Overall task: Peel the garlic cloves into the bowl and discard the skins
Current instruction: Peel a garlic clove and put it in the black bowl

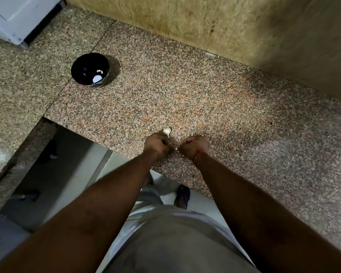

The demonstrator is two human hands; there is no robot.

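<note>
Both hands work close together over the counter (205, 91) edge. The left hand (158, 143) is curled round a garlic bulb (167, 131) that pokes out just beyond its knuckles; the right hand (193, 146), fingers curled, seems to pinch a small pale bit, clove or skin, between the two fists. The black bowl (90, 69) sits well off to the left hand's far side, so a firm pinch should carry each clove there cleanly
</note>
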